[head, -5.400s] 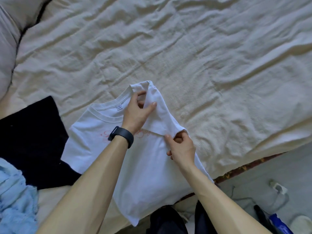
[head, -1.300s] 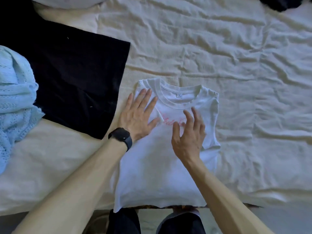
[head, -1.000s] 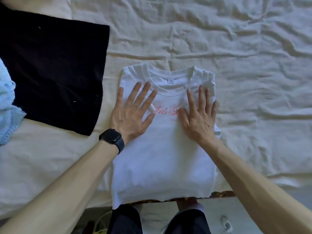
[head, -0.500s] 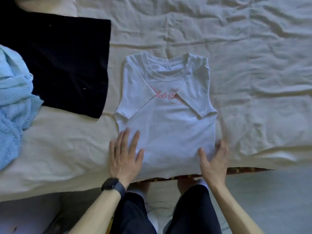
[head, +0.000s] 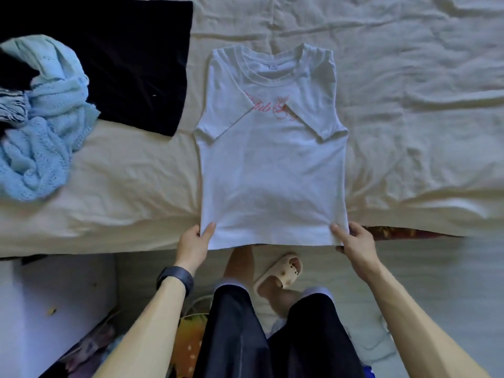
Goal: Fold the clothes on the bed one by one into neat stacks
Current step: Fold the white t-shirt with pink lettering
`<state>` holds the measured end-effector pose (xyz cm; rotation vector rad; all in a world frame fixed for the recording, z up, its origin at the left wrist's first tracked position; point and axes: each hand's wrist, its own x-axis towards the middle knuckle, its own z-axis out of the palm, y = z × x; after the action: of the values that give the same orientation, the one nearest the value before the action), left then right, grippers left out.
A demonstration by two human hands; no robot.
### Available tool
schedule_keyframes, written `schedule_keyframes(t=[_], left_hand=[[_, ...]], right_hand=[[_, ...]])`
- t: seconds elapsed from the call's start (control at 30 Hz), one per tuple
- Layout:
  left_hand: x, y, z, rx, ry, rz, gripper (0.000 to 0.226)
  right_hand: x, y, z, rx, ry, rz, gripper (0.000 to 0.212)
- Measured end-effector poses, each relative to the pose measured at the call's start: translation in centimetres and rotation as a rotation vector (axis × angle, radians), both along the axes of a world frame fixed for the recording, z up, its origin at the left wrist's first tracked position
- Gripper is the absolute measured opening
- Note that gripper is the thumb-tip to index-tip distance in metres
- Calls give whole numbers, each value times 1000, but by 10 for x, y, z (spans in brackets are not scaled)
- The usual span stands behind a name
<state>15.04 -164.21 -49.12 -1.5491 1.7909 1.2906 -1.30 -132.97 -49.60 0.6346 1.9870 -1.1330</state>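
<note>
Your hands were pressing flat a moment ago. Now your left hand [head: 195, 242] and right hand [head: 354, 241] are pinching the shirt [head: 272, 165] hem, mid-frame on the bed [head: 409, 105], getting ready to fold it up.

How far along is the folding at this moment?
Done: the white T-shirt lies flat on the bed with both sleeves folded in. In hand: the left hand and right hand pinch its bottom hem corners, bottom fold not yet made. Left: the black garment and crumpled blue knit; no stack visible.
</note>
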Motion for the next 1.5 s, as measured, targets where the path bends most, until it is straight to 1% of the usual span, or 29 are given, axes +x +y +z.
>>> schedule_keyframes(t=[0.1,0.13,0.27,0.37,0.43,0.53,0.6,0.67,0.7,0.77,0.83,0.87,0.9,0.93,1.0,1.07,1.13,1.2,1.27,1.33,1.4,1.5], left_hand=[[13,5,19,1,78,53,19],[18,8,26,-14,75,56,16],[30,18,52,-127,32,-37,24],[38,27,76,-159,47,-34,20],[50,36,91,-143,40,-32,19],[75,56,105,-86,-14,-5,18],[87,64,113,-33,2,78,20],[87,64,118,11,88,240,29],[82,60,119,27,136,312,30],[64,46,120,88,208,424,31],[39,27,123,238,276,487,34],[25,15,125,300,298,458,35],[9,3,126,323,306,380,36],[-7,-11,124,290,295,253,37],[-43,-42,115,152,294,26,30],[-82,-72,99,-21,305,-140,18],[-120,-97,78,-173,259,-286,27],[-156,-116,54,-283,247,-386,33],[-186,-130,27,-322,257,-392,36],[-207,-137,6,-259,233,-319,41],[-218,-140,-9,-222,211,-244,41],[-224,-140,-17,-276,225,-232,35]], right_hand=[[9,13,12,-26,56,-5,12],[12,16,18,-30,74,5,14],[25,30,40,13,145,13,19],[40,39,61,64,170,0,20],[57,47,71,95,152,-5,21],[87,61,80,134,56,17,22],[101,66,88,120,15,13,18],[102,65,98,43,6,-46,20],[97,62,103,-18,9,-89,24],[73,54,111,-118,7,-186,23],[39,43,117,-210,-28,-254,24],[20,36,120,-258,-41,-258,27],[0,28,123,-287,-34,-225,31],[-20,19,124,-293,-8,-162,34],[-61,-2,123,-236,83,8,28],[-102,-27,109,-158,167,130,14],[-139,-50,88,-74,227,173,6],[-169,-71,62,16,295,168,12],[-192,-88,36,129,358,150,18],[-205,-99,14,210,362,150,21],[-213,-106,-2,240,360,132,22],[-221,-111,-15,269,370,88,17]])
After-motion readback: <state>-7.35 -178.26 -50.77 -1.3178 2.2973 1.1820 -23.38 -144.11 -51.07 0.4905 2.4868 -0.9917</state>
